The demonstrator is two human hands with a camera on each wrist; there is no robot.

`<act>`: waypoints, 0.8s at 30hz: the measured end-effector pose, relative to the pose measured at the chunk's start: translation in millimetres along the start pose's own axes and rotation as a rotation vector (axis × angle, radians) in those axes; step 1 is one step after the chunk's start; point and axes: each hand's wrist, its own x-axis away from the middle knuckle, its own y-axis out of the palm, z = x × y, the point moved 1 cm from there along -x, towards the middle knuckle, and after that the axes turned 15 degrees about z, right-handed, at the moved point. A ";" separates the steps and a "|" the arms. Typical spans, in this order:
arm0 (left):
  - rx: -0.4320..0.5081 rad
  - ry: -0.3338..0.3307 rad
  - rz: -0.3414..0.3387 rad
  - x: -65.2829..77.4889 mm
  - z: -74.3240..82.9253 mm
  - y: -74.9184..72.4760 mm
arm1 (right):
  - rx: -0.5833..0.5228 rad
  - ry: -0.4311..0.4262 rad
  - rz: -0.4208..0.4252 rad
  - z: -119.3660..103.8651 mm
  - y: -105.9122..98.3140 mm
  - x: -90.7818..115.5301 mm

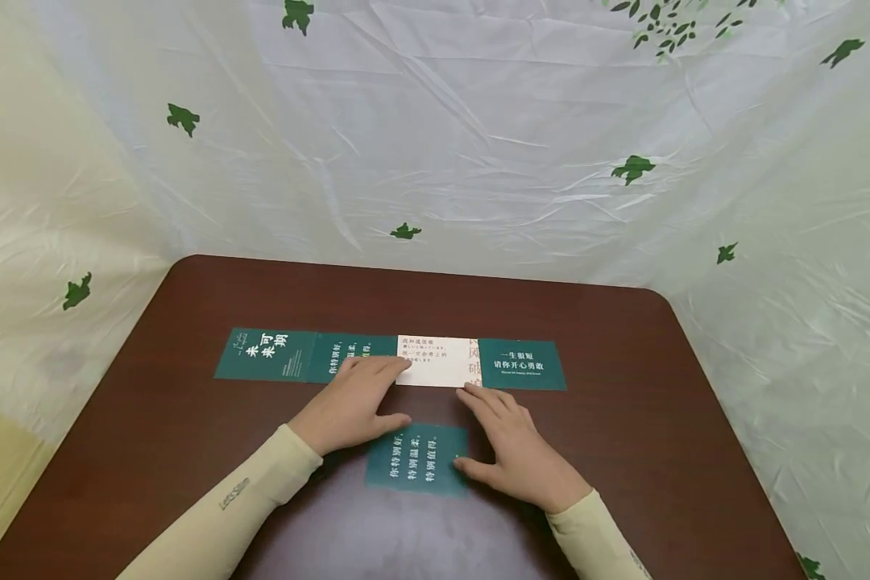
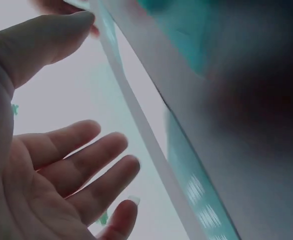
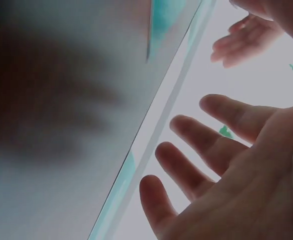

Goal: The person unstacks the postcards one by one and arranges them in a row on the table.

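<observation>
A row of cards lies across the table: a green card [image 1: 264, 354] at the left end, a second green card [image 1: 322, 355], a white card [image 1: 438, 372] and another green card [image 1: 524, 364] at the right end. Nearer to me is a single green card [image 1: 415, 457] with white writing. My left hand [image 1: 357, 403] hovers with loosely spread fingers, covering part of the second card. My right hand [image 1: 511, 443] has its fingertips near the white card's front edge and its thumb by the single card's right edge. Both wrist views show spread fingers holding nothing.
The dark brown table [image 1: 609, 483] has rounded far corners. White sheeting [image 1: 435, 161] with green leaf shapes hangs behind it and on both sides.
</observation>
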 end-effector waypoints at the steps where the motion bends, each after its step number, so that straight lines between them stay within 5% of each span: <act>1: -0.006 -0.011 0.001 8.9 -4.3 -2.5 | -0.003 -0.002 -0.009 -4.4 3.1 2.9; 6: 0.019 -0.021 -0.011 41.1 -13.6 -8.2 | 0.001 -0.007 -0.040 -20.1 14.4 12.1; 10: 0.084 -0.027 -0.096 55.8 -8.6 -6.7 | 0.018 -0.016 -0.050 -25.4 19.0 15.6; 14: 0.090 -0.031 -0.130 62.2 -1.5 -4.3 | 0.041 -0.044 -0.027 -26.6 21.2 17.5; 24: 0.032 0.017 -0.062 62.6 2.6 0.8 | 0.082 -0.061 0.006 -27.7 24.1 16.9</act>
